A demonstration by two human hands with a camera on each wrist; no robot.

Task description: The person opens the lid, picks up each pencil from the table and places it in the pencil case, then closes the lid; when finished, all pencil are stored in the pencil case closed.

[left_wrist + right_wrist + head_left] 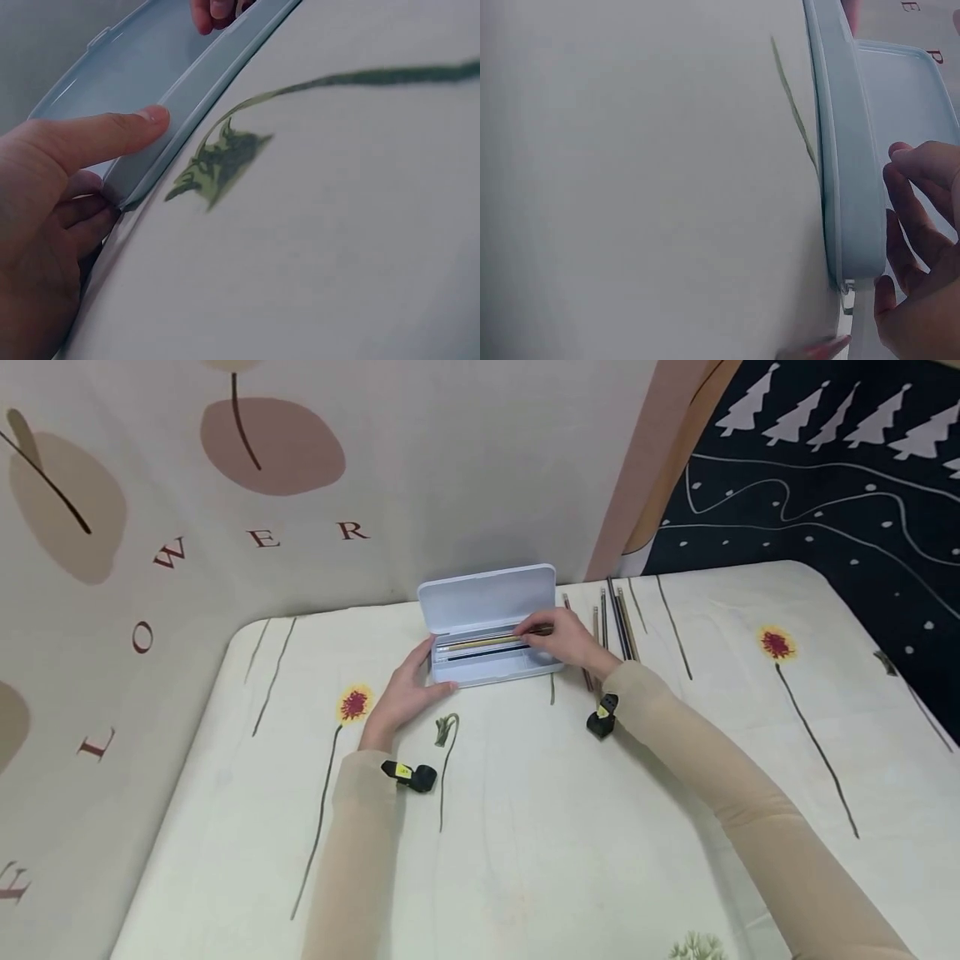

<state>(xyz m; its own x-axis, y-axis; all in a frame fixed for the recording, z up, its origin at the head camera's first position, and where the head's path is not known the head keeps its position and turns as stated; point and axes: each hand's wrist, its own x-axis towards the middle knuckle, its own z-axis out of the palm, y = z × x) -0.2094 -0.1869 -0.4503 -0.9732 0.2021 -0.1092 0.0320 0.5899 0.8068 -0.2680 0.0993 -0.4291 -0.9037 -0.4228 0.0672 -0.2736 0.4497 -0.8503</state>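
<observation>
A pale blue pencil case (pixel 495 675) lies with its lid (pixel 491 597) raised at the back of the table. Inside it, several pencils (pixel 480 645) lie lengthwise, one of them yellowish. My left hand (pixel 405 693) grips the case's left end, and in the left wrist view its thumb (pixel 139 131) presses on the front rim. Over the right part of the case, my right hand (pixel 562 637) pinches a dark pencil (pixel 542 629). The right wrist view shows that hand's thumb and forefinger drawn together behind the case wall (pixel 855 172), which hides the pencil.
Several loose pencils (pixel 621 620) lie side by side just right of the case, partly under the right wrist. The pale tablecloth (pixel 525 827) has printed flowers. A hanging cloth with printed letters (pixel 450 468) rises right behind the case.
</observation>
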